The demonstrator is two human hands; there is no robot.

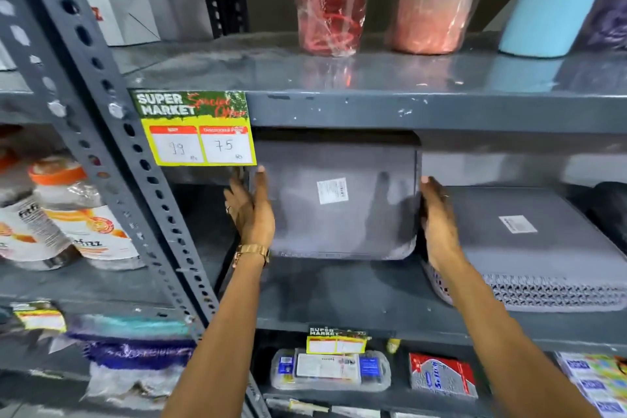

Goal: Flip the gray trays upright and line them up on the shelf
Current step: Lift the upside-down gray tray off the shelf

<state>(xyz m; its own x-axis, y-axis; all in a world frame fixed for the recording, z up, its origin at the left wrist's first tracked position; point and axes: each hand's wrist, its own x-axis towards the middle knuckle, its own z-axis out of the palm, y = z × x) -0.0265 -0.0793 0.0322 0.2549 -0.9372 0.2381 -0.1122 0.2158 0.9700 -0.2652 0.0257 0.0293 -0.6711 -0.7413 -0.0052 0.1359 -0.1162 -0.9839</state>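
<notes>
A gray tray [336,200] stands on its edge on the middle shelf [339,295], its flat base with a white sticker facing me. My left hand [252,210] grips its left edge, thumb on the front. My right hand [437,224] presses against its right edge. To the right, a second gray tray [529,248] lies upside down on the shelf, its perforated rim toward me and a white label on its base.
A slotted steel upright [112,132] runs diagonally at left, with a yellow price tag [200,136] on the shelf edge above. Wrapped tumblers [329,0] stand on the upper shelf. Bottles [78,214] sit at left. Packaged goods [329,370] fill the lower shelf.
</notes>
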